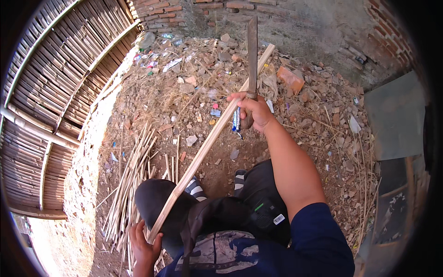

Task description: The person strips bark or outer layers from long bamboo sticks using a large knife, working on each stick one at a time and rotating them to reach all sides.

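Observation:
A long pale bamboo strip [203, 154] slants from my lower left up to the far middle, passing over my left knee. My left hand [145, 244] is closed round its near end, thumb on one side and fingers on the other. My right hand [254, 111] grips the wooden handle of a machete [252, 55], whose dark blade points up and away. The fingertips of that hand reach the strip, and the blade's lower part stands in front of the strip's far half. Whether the right fingers also pinch the strip, I cannot tell.
Thin split sticks [131, 184] lie heaped left of my left knee. Rubble, dry straw and litter cover the ground, with an orange brick [290, 79] at the far right. A bamboo slat fence [60, 69] stands left, a brick wall [304, 23] behind, a grey panel [397, 117] right.

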A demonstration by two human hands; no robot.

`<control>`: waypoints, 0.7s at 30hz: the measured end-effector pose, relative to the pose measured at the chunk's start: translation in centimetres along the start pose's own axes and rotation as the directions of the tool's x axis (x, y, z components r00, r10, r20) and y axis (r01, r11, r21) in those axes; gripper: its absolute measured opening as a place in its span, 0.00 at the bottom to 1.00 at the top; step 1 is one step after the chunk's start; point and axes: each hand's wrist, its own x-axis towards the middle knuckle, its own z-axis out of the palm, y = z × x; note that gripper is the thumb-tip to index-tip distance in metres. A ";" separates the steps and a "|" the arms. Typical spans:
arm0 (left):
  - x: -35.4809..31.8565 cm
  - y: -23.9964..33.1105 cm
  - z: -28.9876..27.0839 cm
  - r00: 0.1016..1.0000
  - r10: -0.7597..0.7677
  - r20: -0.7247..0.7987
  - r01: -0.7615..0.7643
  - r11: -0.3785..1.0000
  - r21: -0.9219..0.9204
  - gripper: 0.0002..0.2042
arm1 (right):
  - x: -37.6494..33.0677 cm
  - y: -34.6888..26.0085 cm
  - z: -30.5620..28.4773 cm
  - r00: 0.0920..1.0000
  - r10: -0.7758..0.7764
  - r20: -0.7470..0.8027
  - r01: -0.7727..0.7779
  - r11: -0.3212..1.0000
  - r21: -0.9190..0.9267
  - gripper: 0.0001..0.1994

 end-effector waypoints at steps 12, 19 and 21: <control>-4.2 -3.3 1.7 0.977 -0.147 0.153 0.149 0.989 -0.006 0.14 | -0.1 0.0 -0.1 0.920 -0.275 -0.280 0.184 0.932 -0.312 0.16; -0.2 0.7 0.9 0.974 -0.174 0.143 0.176 0.984 0.001 0.16 | 0.3 0.5 -0.4 0.952 -0.296 -0.081 0.154 0.689 -0.708 0.14; 0.7 1.2 0.7 0.965 -0.213 0.153 0.211 0.977 0.032 0.17 | -0.3 0.9 0.7 0.980 -0.194 0.041 0.162 0.665 -0.729 0.15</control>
